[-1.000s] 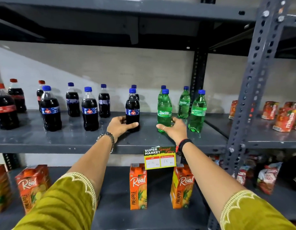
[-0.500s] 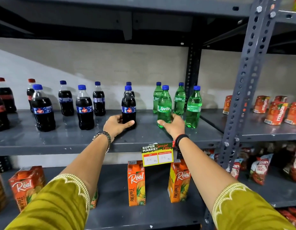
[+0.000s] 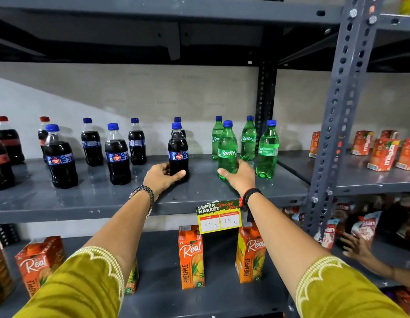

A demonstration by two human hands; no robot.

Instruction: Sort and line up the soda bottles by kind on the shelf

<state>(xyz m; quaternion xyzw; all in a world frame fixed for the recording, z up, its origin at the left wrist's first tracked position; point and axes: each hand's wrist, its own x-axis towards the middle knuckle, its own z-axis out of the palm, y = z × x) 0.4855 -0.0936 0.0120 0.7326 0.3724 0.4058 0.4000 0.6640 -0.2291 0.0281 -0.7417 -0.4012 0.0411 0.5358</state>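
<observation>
On the grey shelf (image 3: 89, 198), my left hand (image 3: 161, 177) grips the base of a dark blue-capped cola bottle (image 3: 178, 152). My right hand (image 3: 239, 177) grips the base of a green Sprite bottle (image 3: 227, 150). Three more Sprite bottles stand behind and right of it, the nearest (image 3: 267, 149) at the right. Several blue-capped cola bottles (image 3: 118, 154) stand to the left, one directly behind the held cola. Red-capped cola bottles (image 3: 9, 141) stand at the far left.
A price tag (image 3: 219, 216) hangs from the shelf's front edge. Orange Real juice cartons (image 3: 191, 255) stand on the shelf below. A perforated steel upright (image 3: 332, 134) divides off the right bay with orange drink packs (image 3: 383, 152). Another person's hand (image 3: 357, 249) reaches in at lower right.
Both hands have closed around their bottles' bases. Another person's hand has come into view at lower right.
</observation>
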